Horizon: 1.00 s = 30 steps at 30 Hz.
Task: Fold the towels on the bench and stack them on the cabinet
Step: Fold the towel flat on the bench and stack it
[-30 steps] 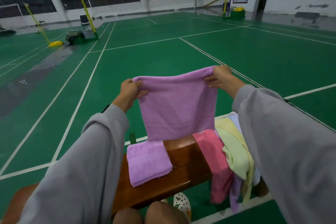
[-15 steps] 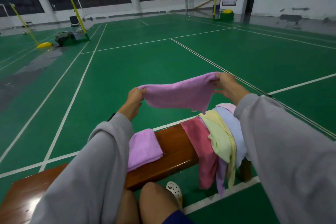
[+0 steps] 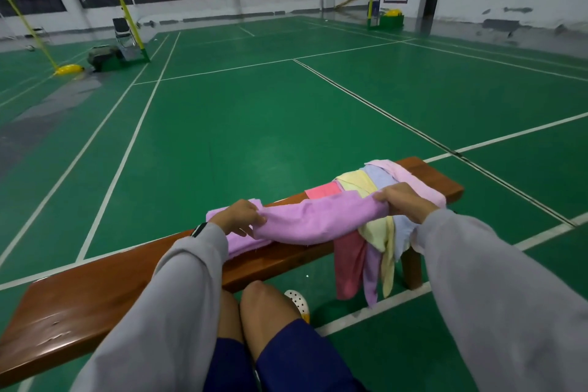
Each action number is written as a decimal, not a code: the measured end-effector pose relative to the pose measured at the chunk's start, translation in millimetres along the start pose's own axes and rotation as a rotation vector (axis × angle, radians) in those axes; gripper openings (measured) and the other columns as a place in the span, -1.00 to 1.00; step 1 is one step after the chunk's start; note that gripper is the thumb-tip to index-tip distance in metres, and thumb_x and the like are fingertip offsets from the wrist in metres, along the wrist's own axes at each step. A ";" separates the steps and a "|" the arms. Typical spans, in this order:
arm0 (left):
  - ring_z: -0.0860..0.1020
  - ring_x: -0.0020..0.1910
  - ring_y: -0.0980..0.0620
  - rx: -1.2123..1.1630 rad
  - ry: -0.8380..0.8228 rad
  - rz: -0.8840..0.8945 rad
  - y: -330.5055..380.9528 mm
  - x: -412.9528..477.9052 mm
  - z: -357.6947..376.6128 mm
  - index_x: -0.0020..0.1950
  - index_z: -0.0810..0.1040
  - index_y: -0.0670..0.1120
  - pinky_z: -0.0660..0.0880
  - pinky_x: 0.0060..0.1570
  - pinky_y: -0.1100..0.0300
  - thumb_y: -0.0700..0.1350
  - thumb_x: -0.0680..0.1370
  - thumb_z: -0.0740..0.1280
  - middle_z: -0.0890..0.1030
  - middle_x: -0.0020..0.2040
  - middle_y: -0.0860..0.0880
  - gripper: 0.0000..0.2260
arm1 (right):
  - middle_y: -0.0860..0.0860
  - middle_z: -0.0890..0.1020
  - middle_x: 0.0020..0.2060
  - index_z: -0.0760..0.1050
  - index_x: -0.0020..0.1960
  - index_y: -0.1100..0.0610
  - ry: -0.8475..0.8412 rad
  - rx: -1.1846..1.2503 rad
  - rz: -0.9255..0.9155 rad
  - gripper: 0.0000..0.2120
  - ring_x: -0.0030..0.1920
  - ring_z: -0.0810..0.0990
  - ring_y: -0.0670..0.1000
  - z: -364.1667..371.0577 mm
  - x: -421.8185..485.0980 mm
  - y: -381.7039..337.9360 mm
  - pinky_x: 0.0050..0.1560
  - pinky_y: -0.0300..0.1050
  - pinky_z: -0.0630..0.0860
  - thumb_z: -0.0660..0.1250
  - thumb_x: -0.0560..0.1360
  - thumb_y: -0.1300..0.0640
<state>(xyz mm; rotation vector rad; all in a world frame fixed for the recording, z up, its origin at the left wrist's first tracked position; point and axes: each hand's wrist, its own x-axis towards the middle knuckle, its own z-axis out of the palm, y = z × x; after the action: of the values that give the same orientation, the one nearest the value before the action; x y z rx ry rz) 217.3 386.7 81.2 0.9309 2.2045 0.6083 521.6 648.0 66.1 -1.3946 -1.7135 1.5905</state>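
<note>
While stretched between both hands, purple towel [image 3: 318, 221]: gathered into a long band, sagging a little, low over the desk [image 3: 95, 299] top; whether it touches the desk cannot be told.
Left hand [image 3: 243, 216]: fingers and thumb pinch the band's left end, above the desk's middle.
Right hand [image 3: 402, 202]: fingers curled round the band's right end, above the desk's right part.
Folded purple towel [image 3: 245, 243]: flat on the desk top, under the left hand.
Loose towels, red [image 3: 348, 261], yellow [image 3: 356, 183], pale blue [image 3: 378, 177], pale pink [image 3: 416, 184], lilac [image 3: 370, 277]: heaped on the desk's right end, tails hanging over its near edge.
</note>
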 end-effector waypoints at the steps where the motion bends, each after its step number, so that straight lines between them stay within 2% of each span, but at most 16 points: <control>1: 0.69 -0.19 -0.04 0.003 0.006 -0.003 -1.5 0.0 1.7 0.10 0.62 -0.24 0.65 -0.16 0.12 -0.16 0.60 0.38 0.68 0.02 -0.18 -0.83 | 0.32 0.65 0.00 0.62 0.03 0.39 -0.016 -0.046 -0.004 -0.87 -0.05 0.62 0.20 -0.3 -0.3 4.7 0.13 0.19 0.64 0.43 0.53 0.33; 3: 0.68 -0.21 -0.05 0.008 0.024 -0.002 -3.1 1.5 3.7 0.08 0.62 -0.22 0.63 -0.22 0.13 -0.16 0.60 0.38 0.67 0.01 -0.18 -0.86 | 0.30 0.64 0.00 0.61 0.12 0.42 -0.042 -0.145 -0.031 -0.76 -0.04 0.63 0.20 -0.4 2.2 10.2 0.05 0.16 0.65 0.43 0.56 0.26; 6: 0.68 -0.22 -0.08 0.017 0.103 0.038 -1.3 9.9 6.2 0.04 0.60 -0.20 0.61 -0.30 0.15 -0.17 0.64 0.32 0.67 -0.03 -0.18 -0.88 | 0.23 0.66 0.06 0.62 0.16 0.29 -0.033 -0.226 -0.090 -0.78 0.06 0.64 0.21 -0.4 11.5 9.7 -0.01 0.10 0.67 0.37 0.62 0.15; 10: 0.70 -0.23 -0.09 0.020 0.266 0.075 1.2 30.5 4.8 0.01 0.59 -0.16 0.61 -0.33 0.10 -0.13 0.64 0.27 0.67 -0.12 -0.15 -0.85 | 0.23 0.66 0.07 0.63 0.17 0.24 0.075 -0.331 -0.171 -0.77 0.08 0.63 0.26 5.3 33.3 1.2 -0.03 0.20 0.69 0.34 0.63 0.11; 12: 0.69 -0.27 -0.07 0.046 0.324 0.084 2.1 41.5 3.3 -0.05 0.56 -0.12 0.66 -0.27 0.04 -0.12 0.64 0.26 0.66 -0.16 -0.13 -0.86 | 0.21 0.65 0.06 0.62 0.21 0.23 0.107 -0.374 -0.188 -0.75 0.05 0.63 0.26 9.2 44.0 -3.4 -0.14 0.14 0.70 0.34 0.64 0.09; 15: 0.68 -0.27 -0.08 0.075 0.375 0.070 2.6 58.0 0.7 -0.13 0.50 -0.09 0.65 -0.21 0.02 -0.10 0.65 0.25 0.64 -0.19 -0.11 -0.82 | 0.14 0.65 -0.08 0.61 0.15 0.18 0.115 -0.511 -0.229 -0.79 -0.15 0.67 0.20 16.0 58.0 -9.8 -0.28 0.04 0.68 0.31 0.65 0.07; 19: 0.68 -0.29 -0.07 0.086 0.371 0.039 0.7 81.4 -2.6 -0.10 0.51 -0.13 0.67 -0.19 0.00 -0.08 0.65 0.24 0.64 -0.19 -0.11 -0.82 | 0.11 0.66 -0.17 0.54 0.02 0.10 0.118 -0.617 -0.236 -0.86 -0.30 0.70 0.16 26.5 80.4 -10.8 -0.17 0.15 0.70 0.29 0.65 0.04; 22: 0.68 -0.30 -0.04 0.095 0.356 0.025 -1.8 98.5 -1.8 -0.06 0.54 -0.14 0.67 -0.15 -0.03 -0.05 0.65 0.24 0.65 -0.18 -0.09 -0.80 | 0.07 0.68 -0.24 0.57 -0.04 0.10 0.147 -0.673 -0.218 -0.80 -0.31 0.69 0.12 34.1 98.5 -7.0 -0.10 0.16 0.68 0.29 0.65 0.00; 26: 0.67 -0.29 -0.06 0.103 0.356 -0.008 -8.7 121.3 5.5 -0.08 0.54 -0.11 0.66 -0.10 -0.03 -0.01 0.63 0.25 0.65 -0.23 -0.07 -0.79 | 0.05 0.65 -0.26 0.55 -0.14 0.05 0.188 -0.730 -0.165 -0.76 -0.21 0.65 0.13 44.1 120.6 -0.2 -0.05 0.08 0.64 0.29 0.64 -0.04; 28: 0.66 -0.26 -0.11 0.111 0.361 -0.029 -9.2 129.7 10.5 -0.10 0.54 -0.11 0.64 -0.09 -0.02 0.02 0.62 0.25 0.65 -0.22 -0.09 -0.76 | 0.06 0.64 -0.25 0.51 -0.19 0.04 0.185 -0.756 -0.148 -0.73 -0.19 0.64 0.14 48.1 131.5 5.6 -0.12 -0.01 0.58 0.29 0.64 -0.05; 30: 0.63 -0.18 -0.15 0.106 0.370 -0.049 -11.8 138.5 15.5 -0.10 0.53 -0.12 0.59 -0.07 0.01 0.05 0.63 0.25 0.64 -0.17 -0.10 -0.74 | 0.06 0.65 -0.21 0.54 -0.14 0.06 0.177 -0.781 -0.126 -0.74 -0.18 0.62 0.13 52.2 140.6 12.1 -0.16 -0.08 0.47 0.29 0.65 -0.06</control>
<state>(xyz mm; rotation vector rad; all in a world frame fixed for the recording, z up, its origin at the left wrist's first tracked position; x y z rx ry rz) 150.0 486.0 9.2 0.8685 2.6022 0.6899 425.1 740.5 -3.0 -1.6393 -2.3673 0.7001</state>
